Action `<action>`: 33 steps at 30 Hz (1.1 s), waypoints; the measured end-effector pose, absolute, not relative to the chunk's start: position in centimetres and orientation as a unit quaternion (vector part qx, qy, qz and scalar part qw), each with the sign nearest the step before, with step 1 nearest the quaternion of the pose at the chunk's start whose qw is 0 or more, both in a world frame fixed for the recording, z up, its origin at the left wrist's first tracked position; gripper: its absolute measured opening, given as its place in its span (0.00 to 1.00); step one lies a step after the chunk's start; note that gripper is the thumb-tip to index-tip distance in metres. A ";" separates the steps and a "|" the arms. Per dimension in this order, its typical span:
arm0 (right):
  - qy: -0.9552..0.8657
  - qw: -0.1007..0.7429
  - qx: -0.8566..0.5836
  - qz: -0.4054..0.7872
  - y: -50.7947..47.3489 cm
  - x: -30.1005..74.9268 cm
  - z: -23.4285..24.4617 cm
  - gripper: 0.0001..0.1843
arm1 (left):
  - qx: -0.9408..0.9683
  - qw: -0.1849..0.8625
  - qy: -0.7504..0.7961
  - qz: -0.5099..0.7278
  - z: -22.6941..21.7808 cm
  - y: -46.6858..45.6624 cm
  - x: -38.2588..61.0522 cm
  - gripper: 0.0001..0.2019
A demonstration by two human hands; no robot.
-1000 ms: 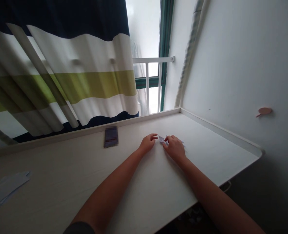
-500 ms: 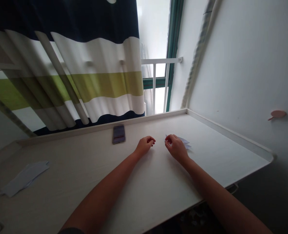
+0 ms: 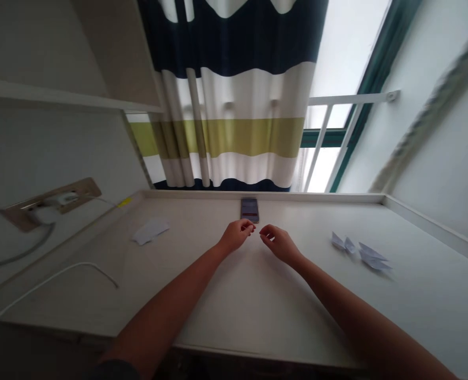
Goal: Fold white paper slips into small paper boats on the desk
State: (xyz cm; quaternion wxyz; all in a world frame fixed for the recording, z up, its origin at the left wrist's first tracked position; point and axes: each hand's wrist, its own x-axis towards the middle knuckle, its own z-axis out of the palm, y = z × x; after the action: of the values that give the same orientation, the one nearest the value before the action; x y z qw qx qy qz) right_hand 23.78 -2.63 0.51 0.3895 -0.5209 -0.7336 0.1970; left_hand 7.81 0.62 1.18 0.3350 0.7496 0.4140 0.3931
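Note:
My left hand hovers over the middle of the white table, its fingers loosely curled and apart, with nothing visible in them. Facing it, a small gap away, my right hand has bent fingers and the thumb apart, also holding nothing I can see. Just beyond both hands lies a phone, flat, its screen blurred. To the right sit folded white paper pieces: a small one, another small one and a larger pointed one. Several white paper sheets lie on the left.
A raised rim runs along the table's back. On the left wall is a socket panel with plugs, and a white cable crosses the table's left side. A striped curtain and a white railing stand behind.
My view has swung left, bringing the socket and cable into sight. My right hand has moved away from the folded papers, closer to my left hand.

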 end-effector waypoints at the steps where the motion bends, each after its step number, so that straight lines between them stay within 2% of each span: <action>1: -0.741 0.385 -0.511 0.202 -1.9 22.4 0.5 0.04 | 0.739 0.331 0.426 0.403 1.2 0.6 6.3 0.09; 8: -0.787 0.356 -0.447 0.232 1.4 12.8 0.1 0.07 | 0.673 0.251 0.540 0.439 0.7 -0.2 -4.3 0.08; 13: -0.811 0.329 -0.418 0.242 2.3 6.8 -0.5 0.08 | 0.639 0.116 0.639 0.412 0.2 -0.4 -10.5 0.07; 18: -0.826 0.301 -0.399 0.262 2.5 3.6 -1.6 0.08 | 0.608 -0.058 0.726 0.316 -0.6 -0.1 -15.2 0.10; 20: -0.829 0.296 -0.392 0.267 2.5 3.2 -2.1 0.08 | 0.600 -0.071 0.748 0.276 -1.1 0.1 -16.3 0.13; 23: -0.824 0.306 -0.388 0.278 2.5 3.2 -2.6 0.08 | 0.602 -0.058 0.764 0.224 -1.7 0.3 -17.3 0.12; 29: -0.808 0.327 -0.391 0.296 2.4 3.5 -3.1 0.08 | 0.583 -0.070 0.783 0.204 -1.9 0.5 -17.6 0.16; 33: -0.809 0.329 -0.390 0.293 2.4 3.5 -3.2 0.07 | 0.556 -0.070 0.798 0.222 -1.7 0.5 -17.6 0.16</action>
State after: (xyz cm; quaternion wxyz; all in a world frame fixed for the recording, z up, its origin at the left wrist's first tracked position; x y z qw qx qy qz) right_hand 3.53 2.43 -3.22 0.3289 -0.3900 -0.8085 0.2933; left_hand -17.58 0.51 -1.72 -0.0702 0.5558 0.7981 0.2216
